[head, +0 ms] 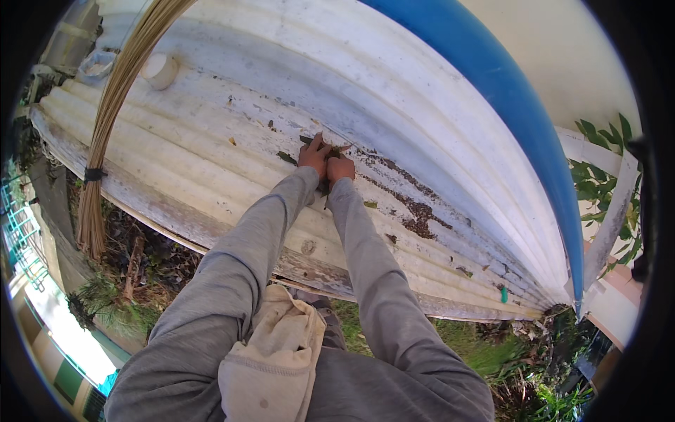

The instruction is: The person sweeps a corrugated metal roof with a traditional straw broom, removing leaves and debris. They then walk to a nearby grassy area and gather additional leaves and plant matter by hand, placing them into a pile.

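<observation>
My left hand (314, 155) and my right hand (341, 168) are side by side, low over a white corrugated roofing sheet (253, 174). Between them is a bunch of green and brown leaves (334, 152), which both hands grip, the right with its fingers curled in. Some leaf ends stick out past the fingers, and part of the bunch is hidden beneath my hands. A darker leaf (287, 157) pokes out to the left of my left hand. To the right, dark crumbly debris (419, 213) is scattered along the sheet's grooves.
A stick broom (113, 100) bound with a black band crosses the left side. Behind it are a white round container (160, 71) and a plastic-lined tub (96, 66). A blue curved edge (490, 74) borders the sheet at the far side. Leafy branches (606, 184) hang at right.
</observation>
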A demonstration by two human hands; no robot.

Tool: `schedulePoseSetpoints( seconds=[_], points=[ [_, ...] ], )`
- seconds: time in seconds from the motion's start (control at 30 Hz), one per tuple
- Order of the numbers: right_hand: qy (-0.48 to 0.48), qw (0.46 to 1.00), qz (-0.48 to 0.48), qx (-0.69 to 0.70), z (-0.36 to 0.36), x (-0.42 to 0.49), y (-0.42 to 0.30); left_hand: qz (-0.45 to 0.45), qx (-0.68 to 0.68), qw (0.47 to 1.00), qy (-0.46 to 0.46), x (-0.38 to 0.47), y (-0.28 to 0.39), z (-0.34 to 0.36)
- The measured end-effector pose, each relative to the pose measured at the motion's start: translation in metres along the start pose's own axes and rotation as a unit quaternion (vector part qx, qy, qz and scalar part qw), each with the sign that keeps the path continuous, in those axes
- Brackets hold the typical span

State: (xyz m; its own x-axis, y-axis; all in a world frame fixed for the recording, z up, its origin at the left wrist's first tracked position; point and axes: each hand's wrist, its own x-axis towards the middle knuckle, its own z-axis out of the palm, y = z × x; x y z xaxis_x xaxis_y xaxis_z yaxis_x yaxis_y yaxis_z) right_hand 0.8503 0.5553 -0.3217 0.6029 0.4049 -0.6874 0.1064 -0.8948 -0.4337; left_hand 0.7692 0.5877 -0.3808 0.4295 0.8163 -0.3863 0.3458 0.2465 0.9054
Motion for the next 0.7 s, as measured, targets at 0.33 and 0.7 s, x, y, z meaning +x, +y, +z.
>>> schedulePoseSetpoints(
  seconds=[0.33, 0.7],
  points=[
    [-0.008, 0.829, 0.110, 0.548, -0.004, -0.053, -0.032, -0.148, 0.180, 0.965, -0.120, -0.024, 0.083, -0.031],
    [-0.222, 0.744, -0.276, 0.567, 0.017, -0.379, -0.115, 0.123, -0.160, 0.958, 0.203, -0.291, 0.226, -0.230]
  ],
)
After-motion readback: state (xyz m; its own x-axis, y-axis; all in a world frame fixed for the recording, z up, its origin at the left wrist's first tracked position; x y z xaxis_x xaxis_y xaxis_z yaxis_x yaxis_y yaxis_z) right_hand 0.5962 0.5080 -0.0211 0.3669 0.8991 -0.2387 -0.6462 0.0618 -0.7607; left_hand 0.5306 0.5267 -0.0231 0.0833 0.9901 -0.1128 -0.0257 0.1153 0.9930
